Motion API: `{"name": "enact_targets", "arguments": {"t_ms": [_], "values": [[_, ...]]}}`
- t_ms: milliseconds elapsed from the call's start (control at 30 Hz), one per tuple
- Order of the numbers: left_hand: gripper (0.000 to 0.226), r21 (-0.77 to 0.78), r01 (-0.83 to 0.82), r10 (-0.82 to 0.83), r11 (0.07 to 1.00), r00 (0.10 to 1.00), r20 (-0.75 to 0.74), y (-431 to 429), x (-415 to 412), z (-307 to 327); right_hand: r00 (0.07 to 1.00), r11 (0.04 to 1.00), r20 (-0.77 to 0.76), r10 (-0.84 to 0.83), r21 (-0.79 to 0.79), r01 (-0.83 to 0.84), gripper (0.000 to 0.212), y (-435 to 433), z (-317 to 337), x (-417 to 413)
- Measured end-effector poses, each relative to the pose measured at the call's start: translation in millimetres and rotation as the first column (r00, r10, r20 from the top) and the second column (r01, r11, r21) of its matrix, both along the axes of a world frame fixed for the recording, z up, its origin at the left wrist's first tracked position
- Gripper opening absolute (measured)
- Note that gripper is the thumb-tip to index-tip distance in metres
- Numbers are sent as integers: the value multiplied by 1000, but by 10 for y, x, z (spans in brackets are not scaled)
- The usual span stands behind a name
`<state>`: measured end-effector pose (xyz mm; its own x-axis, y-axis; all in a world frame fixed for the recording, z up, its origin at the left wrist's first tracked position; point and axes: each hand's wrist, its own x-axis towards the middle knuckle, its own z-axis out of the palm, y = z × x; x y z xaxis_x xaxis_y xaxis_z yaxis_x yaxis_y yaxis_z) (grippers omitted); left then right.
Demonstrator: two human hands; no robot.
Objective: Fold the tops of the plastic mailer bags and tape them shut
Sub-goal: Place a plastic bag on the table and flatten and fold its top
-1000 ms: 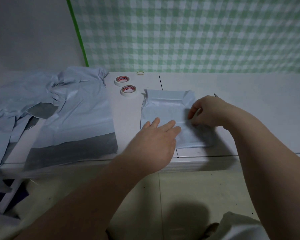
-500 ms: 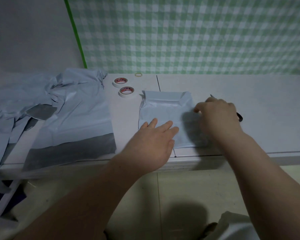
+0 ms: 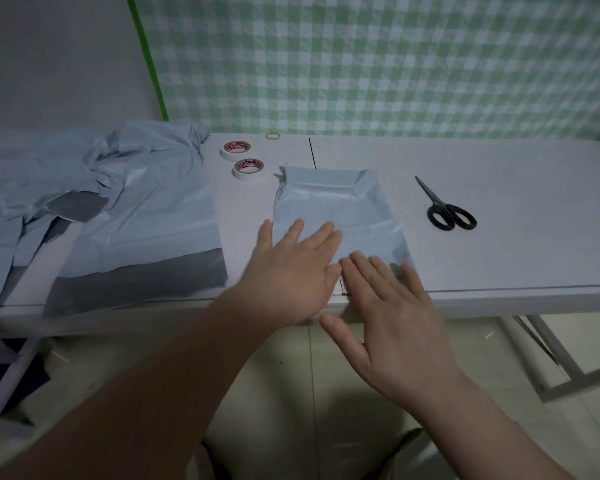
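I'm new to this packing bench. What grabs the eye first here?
The left hand and right hand lie flat on a pale blue mailer bag at the near edge of the table. Black scissors lie to the bag's right; two tape rolls sit beyond its left corner.

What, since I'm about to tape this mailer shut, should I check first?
1. Small light-blue plastic mailer bag lies on the white table: ok.
2. Left hand and right hand open, fingers on the bag: ok.
3. Two white tape rolls beside the bag's far left corner: ok.
4. Black-handled scissors lie right of the bag, untouched: ok.
5. Top fold taped down: cannot tell.
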<state>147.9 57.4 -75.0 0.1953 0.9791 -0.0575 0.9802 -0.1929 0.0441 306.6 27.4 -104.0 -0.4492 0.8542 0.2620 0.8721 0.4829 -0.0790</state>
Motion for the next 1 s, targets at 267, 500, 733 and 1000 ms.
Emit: {"name": "enact_targets", "arguments": {"t_ms": [267, 500, 733, 1000], "values": [[53, -84, -156, 149, 984, 985, -84, -91, -285, 66, 990, 995, 97, -100, 4, 100, 74, -22, 72, 202], [70, 201, -74, 67, 977, 997, 40, -514, 328, 100, 991, 993, 76, -113, 31, 111, 72, -53, 15, 137], [60, 234, -118, 104, 965, 992, 68, -621, 307, -218, 993, 990, 44, -112, 86, 108, 66, -40, -47, 139], [58, 265, -143, 128, 954, 989, 73, -655, 136, -198, 992, 979, 30, -120, 168, 114, 76, -38, -76, 163]]}}
